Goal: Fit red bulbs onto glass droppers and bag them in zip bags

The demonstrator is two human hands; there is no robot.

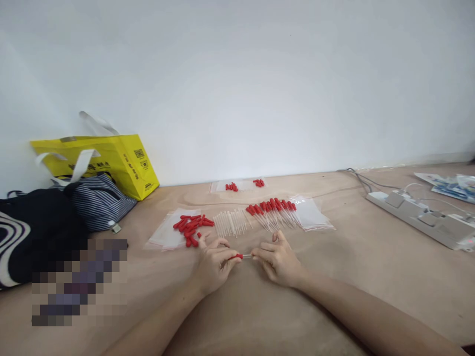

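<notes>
Close in front of me, my left hand point(218, 262) pinches a red rubber dropper bulb point(238, 256) between thumb and fingers. My right hand point(279, 259) grips a thin clear tube point(247, 256), whose end meets the bulb between the two hands. Just beyond my left hand lies a heap of loose red bulbs point(190, 227) on clear plastic bags point(163, 230). A row of bare clear tubes point(230, 222) is spread in the middle. To their right, assembled droppers point(274, 210) lie side by side, red bulbs pointing away from me.
Another plastic bag point(309, 213) lies right of the droppers. At the back, a bag point(218, 186) has more red bulbs and tubes on it. A yellow bag point(128, 168), striped bag point(104, 202) and dark bag point(44, 232) stand left. A power strip point(419, 220) with cables lies right.
</notes>
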